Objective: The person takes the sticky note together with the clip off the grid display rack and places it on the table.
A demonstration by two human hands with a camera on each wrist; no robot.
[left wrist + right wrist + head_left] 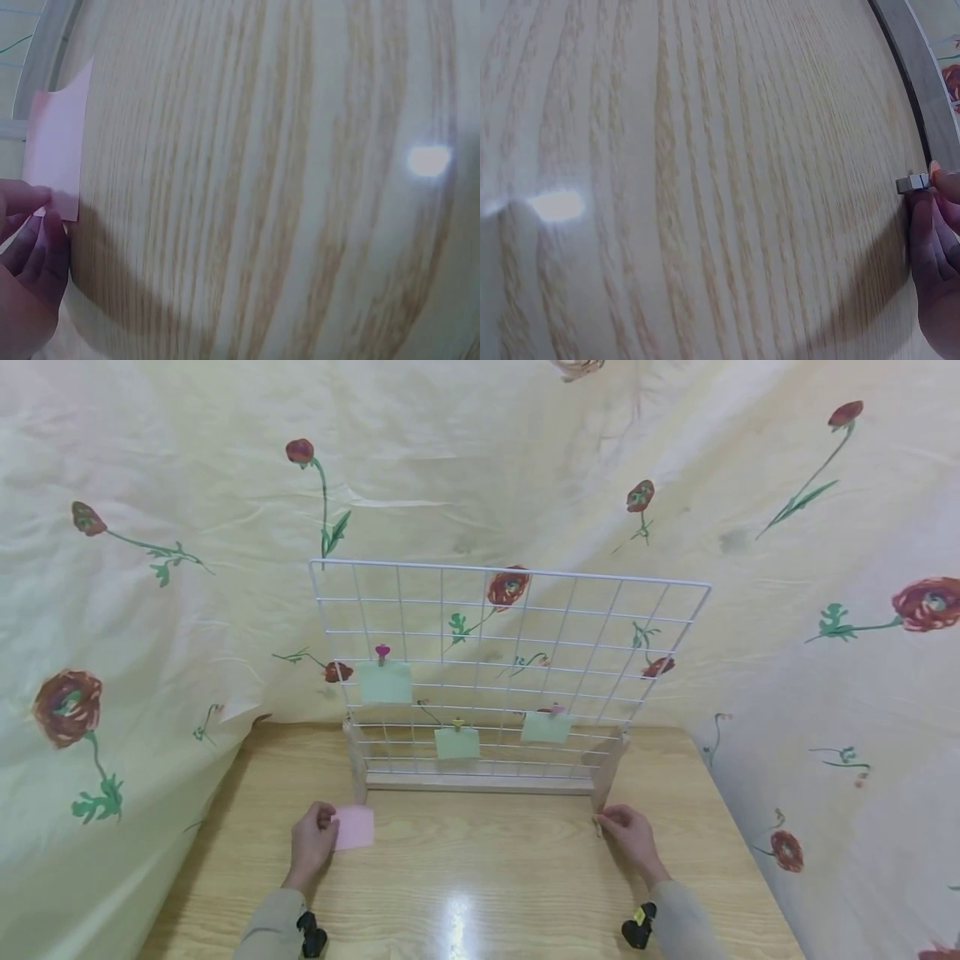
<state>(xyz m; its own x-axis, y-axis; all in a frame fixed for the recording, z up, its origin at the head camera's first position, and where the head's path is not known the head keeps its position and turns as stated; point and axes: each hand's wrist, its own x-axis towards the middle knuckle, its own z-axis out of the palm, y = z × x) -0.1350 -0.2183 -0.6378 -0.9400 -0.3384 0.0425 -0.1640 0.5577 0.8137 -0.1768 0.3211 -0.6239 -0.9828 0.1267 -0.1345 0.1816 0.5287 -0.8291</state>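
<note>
Pink paper (356, 827) is pinched by the left hand (311, 843), a clip (913, 184) by the right hand (632, 837); far ends are thus left clear.

Four notes (356, 827); four clips (382, 652); one rack (480, 783).

Glare whitened the table (487, 839) at bottom centre of my bright head view; in the wrist views, soft shadows spread beside my left hand (30, 300), lower left, and right hand (937, 277), lower right.
</note>
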